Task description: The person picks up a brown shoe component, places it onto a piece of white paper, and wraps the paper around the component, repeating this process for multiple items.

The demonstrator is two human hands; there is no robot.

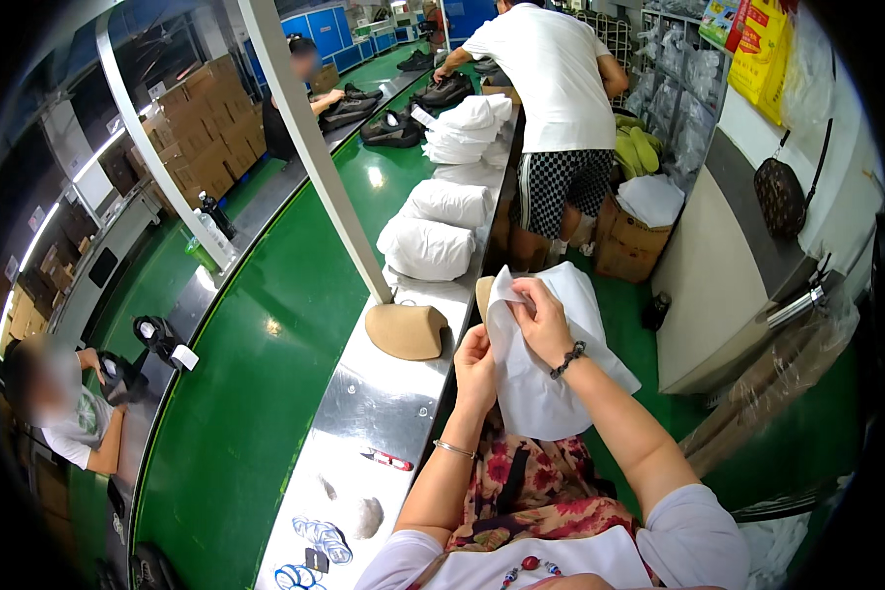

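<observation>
In front of my body I hold a white cloth-like bag [546,398] between both hands. My left hand [476,372] is closed on its left edge, the fingers pinching the material. My right hand [542,320], a dark beaded bracelet at the wrist, pinches the upper part of the bag. A tan, smooth, curved piece [484,294] peeks out at the bag's upper left edge; the rest of it is hidden. On the metal ledge to the left lies another tan padded piece [403,331] with a rounded outline, touched by neither hand.
White wrapped bundles [426,248] are stacked farther along the ledge, beyond a white post [310,147]. A red cutter [387,459] and blue-white tape rolls [323,539] lie nearer me. A green conveyor belt [256,393] runs left, with co-workers handling dark shoes [445,90]. Right stands a cabinet [723,265].
</observation>
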